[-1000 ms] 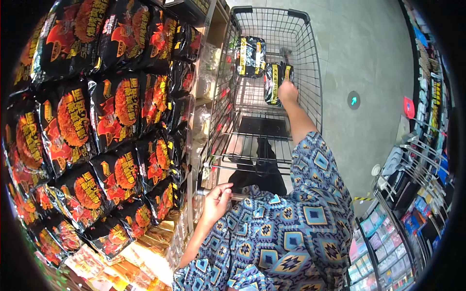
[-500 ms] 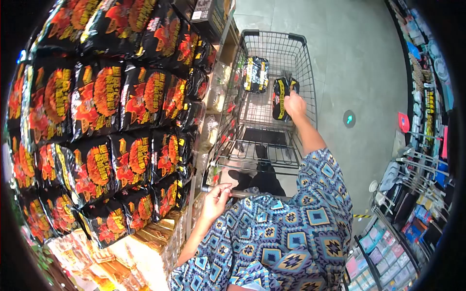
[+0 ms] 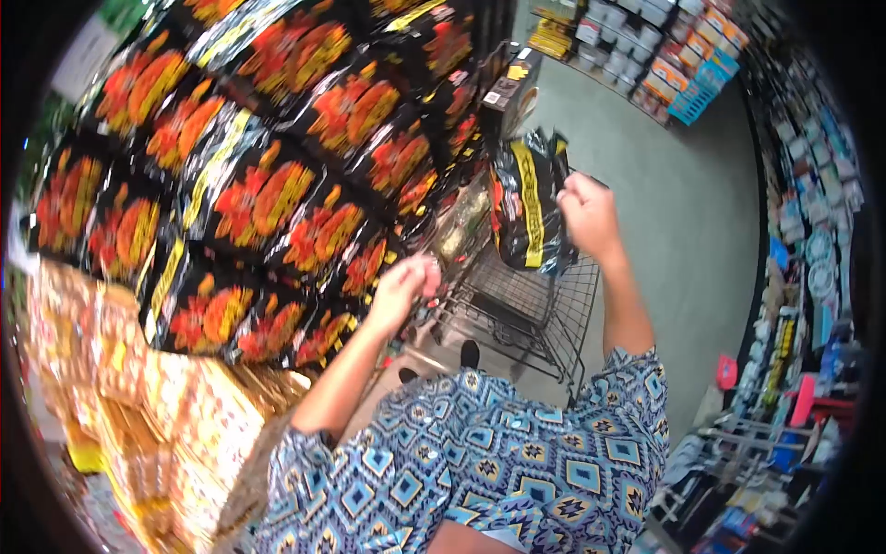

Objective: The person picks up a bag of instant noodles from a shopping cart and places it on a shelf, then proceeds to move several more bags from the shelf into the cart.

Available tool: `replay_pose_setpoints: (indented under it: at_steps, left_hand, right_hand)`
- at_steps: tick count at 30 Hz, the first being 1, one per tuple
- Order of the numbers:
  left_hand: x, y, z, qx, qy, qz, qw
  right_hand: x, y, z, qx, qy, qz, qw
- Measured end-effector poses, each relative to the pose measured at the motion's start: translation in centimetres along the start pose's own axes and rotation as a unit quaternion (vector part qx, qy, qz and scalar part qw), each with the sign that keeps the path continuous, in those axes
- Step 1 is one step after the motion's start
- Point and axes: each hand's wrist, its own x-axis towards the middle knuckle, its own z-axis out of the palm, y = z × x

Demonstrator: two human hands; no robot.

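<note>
My right hand (image 3: 591,214) is closed on the edge of a black packet (image 3: 528,208) with a yellow stripe and red-orange print. The packet hangs raised above the wire shopping cart (image 3: 577,314) and hides part of its basket. My left hand (image 3: 402,288) is in the air left of the cart, fingers curled, with nothing visible in it. Close beyond it stands a tall stack of similar black packets (image 3: 332,226) with red and orange pictures. Motion blurs both hands a little.
Below the stack are gold-coloured packages (image 3: 175,388). A dark box (image 3: 510,88) sits at the stack's far end. Shelves of goods (image 3: 812,231) line the right side, and more shelving (image 3: 646,51) stands beyond the grey floor (image 3: 683,249).
My right hand has lifted the packet up out of the cart toward me. My left hand has left the cart handle and risen toward the stack. The view has turned.
</note>
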Motion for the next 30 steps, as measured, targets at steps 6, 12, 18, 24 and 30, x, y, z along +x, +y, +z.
replay_pose_setpoints:
  at_steps: [6,12,18,24,30]
  left_hand:
    - [1.3,5.7,2.1,-0.337,-0.026,-0.054,0.940]
    - [-1.9,7.2,1.1,-0.442,-0.209,-0.057,0.870]
    - [-3.0,5.5,-1.0,-0.406,-0.165,-0.009,0.899]
    - [-3.9,1.6,-2.1,-0.513,-0.173,0.043,0.839]
    - [-7.8,5.2,-3.2,-0.431,-0.091,0.121,0.890]
  right_hand:
    - [6.7,-7.9,-3.0,0.280,-0.164,-0.003,0.946]
    - [7.8,-11.9,-0.2,0.372,-0.322,0.046,0.869]
    - [7.2,-14.0,1.6,0.196,-0.338,-0.019,0.920]
    - [4.3,-17.7,2.8,-0.065,-0.157,-0.194,0.966]
    - [4.2,-23.1,4.8,-0.100,-0.182,-0.296,0.932]
